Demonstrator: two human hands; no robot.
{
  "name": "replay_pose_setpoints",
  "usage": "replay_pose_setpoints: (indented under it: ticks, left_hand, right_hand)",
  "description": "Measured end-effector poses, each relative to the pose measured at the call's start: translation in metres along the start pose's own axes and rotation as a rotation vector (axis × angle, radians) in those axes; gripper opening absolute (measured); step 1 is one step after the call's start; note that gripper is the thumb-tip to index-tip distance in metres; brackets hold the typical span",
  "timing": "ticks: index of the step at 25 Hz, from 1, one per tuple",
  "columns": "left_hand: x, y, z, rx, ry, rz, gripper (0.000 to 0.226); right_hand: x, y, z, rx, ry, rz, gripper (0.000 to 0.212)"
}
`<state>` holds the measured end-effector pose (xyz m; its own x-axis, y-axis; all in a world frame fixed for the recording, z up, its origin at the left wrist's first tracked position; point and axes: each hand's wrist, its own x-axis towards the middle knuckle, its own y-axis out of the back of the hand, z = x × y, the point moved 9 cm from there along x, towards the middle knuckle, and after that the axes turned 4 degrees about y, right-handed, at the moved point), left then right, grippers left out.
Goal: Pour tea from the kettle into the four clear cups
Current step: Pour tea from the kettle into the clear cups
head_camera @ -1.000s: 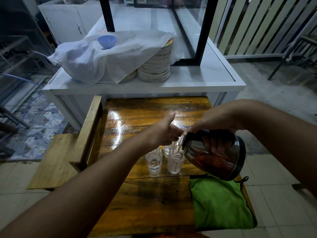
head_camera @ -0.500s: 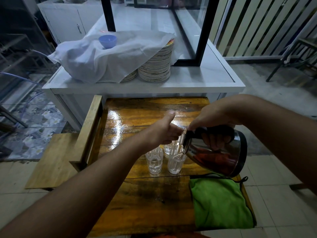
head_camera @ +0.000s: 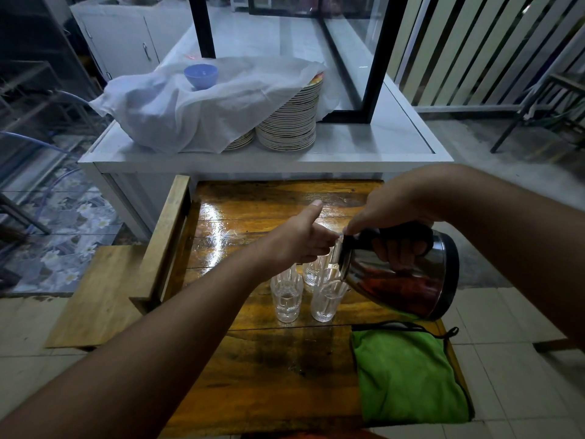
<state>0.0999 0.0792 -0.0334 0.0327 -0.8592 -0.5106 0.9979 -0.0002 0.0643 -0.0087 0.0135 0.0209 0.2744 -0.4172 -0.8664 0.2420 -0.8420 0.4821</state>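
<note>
A shiny steel kettle (head_camera: 408, 280) with a black handle is tipped to the left over a cluster of clear cups on the wooden table (head_camera: 253, 369). My right hand (head_camera: 392, 223) grips the handle from above. My left hand (head_camera: 304, 239) reaches in with the thumb up and its fingers pressed on the kettle's lid near the spout. The front left cup (head_camera: 286, 297) holds a little liquid. Directly under the spout is the front right cup (head_camera: 326, 301). One rear cup (head_camera: 311, 270) shows partly behind them; another is mostly hidden by my left hand.
A green cloth (head_camera: 408, 378) lies on the table's near right corner. Behind the table a white counter (head_camera: 348, 150) carries stacked plates (head_camera: 288, 122) under a white cloth (head_camera: 196, 106) and a blue bowl (head_camera: 201, 76). A wooden bench (head_camera: 104, 293) stands to the left.
The kettle and my right hand have risen slightly and tilted a bit further toward the cups. My left hand has stayed on the lid.
</note>
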Motion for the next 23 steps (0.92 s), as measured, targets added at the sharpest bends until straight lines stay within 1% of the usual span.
replay_pose_setpoints:
  ticks: [2,6,7,10,13,17,21,23]
  left_hand:
    - [0.000,0.001,0.001,-0.013,0.006,0.008,0.083]
    - [0.001,0.000,-0.001,-0.026,0.004,0.006,0.083]
    - [0.001,-0.001,-0.003,-0.022,0.005,0.001,0.083]
    - [0.001,-0.002,-0.006,0.002,0.007,0.001,0.082]
    - [0.002,-0.002,-0.007,-0.007,0.002,0.002,0.082]
    - [0.002,0.000,-0.006,-0.001,-0.005,-0.002,0.083]
    - [0.002,0.001,-0.009,0.021,-0.008,0.008,0.084]
    - [0.001,0.000,-0.009,0.028,-0.009,0.010,0.084]
  right_hand:
    - [-0.001,0.003,-0.002,0.011,0.001,0.004,0.053]
    - [-0.004,-0.003,-0.004,0.117,-0.007,-0.040,0.050]
    - [-0.003,-0.004,-0.003,0.109,-0.010,-0.031,0.049]
    - [0.001,-0.001,-0.004,-0.032,-0.008,0.032,0.048]
    - [0.001,-0.004,-0.004,0.037,-0.023,0.002,0.051]
    - [0.003,0.001,-0.006,-0.069,-0.026,0.047,0.051]
    - [0.006,0.002,-0.008,-0.096,-0.021,0.074,0.053]
    - [0.008,-0.001,-0.008,-0.071,-0.016,0.055,0.052]
